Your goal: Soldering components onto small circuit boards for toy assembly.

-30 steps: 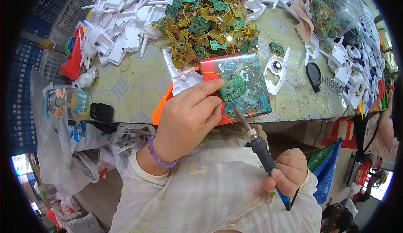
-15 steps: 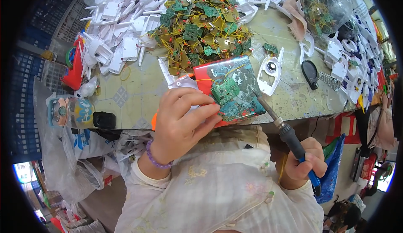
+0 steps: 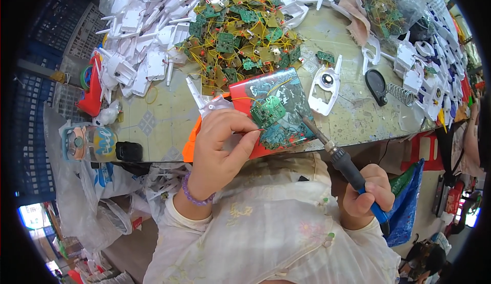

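My right hand (image 3: 369,192) is closed round the blue and black handle of a soldering iron (image 3: 348,167). The iron's tip points at a dark, solder-spattered board with a red edge (image 3: 302,87), near a green circuit board (image 3: 268,112) lying on it with a yellow wire attached. Beside that circuit board, the thumb and forefinger of my left hand (image 3: 220,151) pinch a thin red wire (image 3: 261,130). A white plastic housing (image 3: 217,104) lies partly hidden behind my left hand, over an orange piece (image 3: 192,140).
A heap of circuit boards with yellow wires (image 3: 240,38) rises at the back. White housings (image 3: 148,43) pile up at left and more (image 3: 417,74) at right. One white housing with a round speaker (image 3: 326,87), a black oval part (image 3: 377,87) and a spring (image 3: 400,95) lie at right.
My left fingers have drawn together into a tighter pinch beside the circuit board. The soldering iron has shifted slightly left. More of the orange piece shows.
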`<action>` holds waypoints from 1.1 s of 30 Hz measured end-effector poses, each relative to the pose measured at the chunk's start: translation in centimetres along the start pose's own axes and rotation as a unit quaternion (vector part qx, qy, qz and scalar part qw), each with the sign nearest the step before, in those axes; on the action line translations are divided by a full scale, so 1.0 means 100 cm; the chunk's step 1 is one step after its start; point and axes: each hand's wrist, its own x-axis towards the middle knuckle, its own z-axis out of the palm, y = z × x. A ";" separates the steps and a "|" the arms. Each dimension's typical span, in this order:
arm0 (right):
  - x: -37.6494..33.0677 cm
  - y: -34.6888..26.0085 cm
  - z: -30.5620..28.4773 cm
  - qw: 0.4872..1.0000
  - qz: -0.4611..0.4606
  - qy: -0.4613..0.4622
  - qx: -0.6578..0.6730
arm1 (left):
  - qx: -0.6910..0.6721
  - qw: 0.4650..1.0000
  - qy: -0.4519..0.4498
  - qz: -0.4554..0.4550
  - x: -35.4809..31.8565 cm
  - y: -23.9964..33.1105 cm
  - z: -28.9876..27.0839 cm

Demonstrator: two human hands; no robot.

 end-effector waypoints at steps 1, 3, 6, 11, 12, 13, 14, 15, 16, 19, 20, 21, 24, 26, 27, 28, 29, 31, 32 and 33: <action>-0.001 0.002 0.000 1.000 -0.010 0.010 0.022 | -0.029 0.999 -0.004 -0.024 -0.001 0.000 0.000; -0.001 0.002 0.001 1.000 -0.007 0.013 0.024 | -0.043 0.998 0.000 -0.043 -0.001 0.000 0.000; -0.001 0.003 0.002 0.999 -0.004 0.018 0.027 | -0.050 0.997 0.001 -0.061 -0.002 0.000 -0.001; 0.000 0.003 0.003 0.999 -0.003 0.024 0.033 | -0.033 0.998 0.016 -0.042 0.003 0.004 -0.002; 0.000 0.002 0.003 0.999 -0.001 0.026 0.047 | -0.006 1.000 0.006 -0.015 0.005 0.002 -0.003; -0.001 0.001 0.003 0.998 0.001 0.028 0.063 | 0.023 1.000 -0.003 0.011 0.006 0.001 -0.003; -0.001 0.000 0.003 0.998 0.003 0.027 0.064 | 0.023 1.000 -0.003 0.010 0.005 0.001 -0.003; -0.001 -0.002 0.003 0.998 0.006 0.001 0.059 | 0.038 0.999 -0.009 0.012 0.005 0.002 -0.002; 0.001 -0.004 0.003 0.998 0.009 -0.026 0.052 | 0.051 0.999 -0.014 0.014 0.005 0.002 -0.002; 0.007 -0.006 0.005 0.996 0.000 -0.061 0.072 | 0.072 0.997 -0.009 0.036 0.005 0.003 -0.002; 0.008 -0.006 0.005 0.994 -0.006 -0.079 0.074 | 0.071 0.997 -0.010 0.035 0.006 0.004 -0.001; 0.009 -0.006 0.005 0.994 -0.005 -0.080 0.074 | 0.076 0.996 -0.012 0.035 0.006 0.005 -0.001; 0.011 -0.007 0.008 0.992 -0.006 -0.100 0.078 | 0.089 0.995 -0.009 0.042 0.007 0.006 -0.001; 0.011 -0.006 0.010 0.990 -0.028 -0.120 0.067 | 0.096 0.994 -0.005 0.050 0.007 0.006 0.000; 0.011 -0.005 0.009 0.990 -0.028 -0.120 0.067 | 0.091 0.995 -0.003 0.045 0.007 0.005 0.001; 0.010 -0.003 0.008 0.987 -0.034 -0.135 0.081 | 0.086 0.996 0.000 0.040 0.006 0.005 0.001; 0.009 -0.002 0.007 0.983 -0.040 -0.149 0.094 | 0.086 0.996 0.000 0.040 0.006 0.005 0.001; 0.010 -0.003 0.009 0.983 -0.042 -0.155 0.093 | 0.099 0.994 -0.003 0.052 0.007 0.006 0.000; 0.010 -0.003 0.009 0.982 -0.044 -0.159 0.091 | 0.099 0.994 -0.003 0.051 0.007 0.006 0.000; 0.011 -0.003 0.009 0.982 -0.044 -0.160 0.092 | 0.104 0.993 -0.005 0.053 0.008 0.007 -0.001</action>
